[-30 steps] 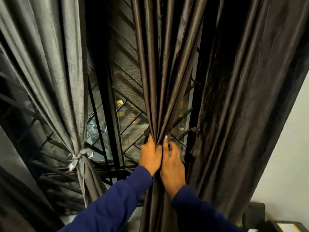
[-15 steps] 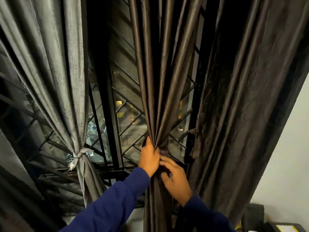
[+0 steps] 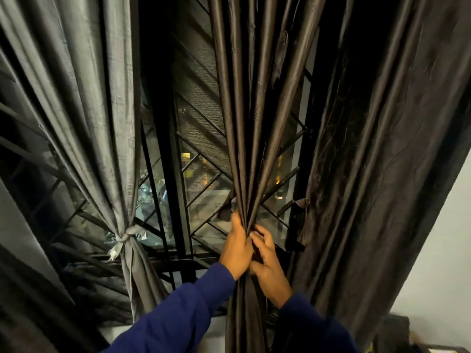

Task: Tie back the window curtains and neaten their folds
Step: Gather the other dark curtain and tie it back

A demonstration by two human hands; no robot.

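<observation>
Head view: both hands' grip bunches brown curtain [image 3: 244, 138] beside window grille [image 3: 201, 159].

a black metal window grille [image 3: 201, 159] with slanted bars is standing behind the glass, and yellow lights [image 3: 187, 164] are glowing in the dark outside. a pale wall [image 3: 438, 240] is showing at the right edge. a dark boxy object [image 3: 395, 332] is sitting low at the right, too dim to identify.
</observation>
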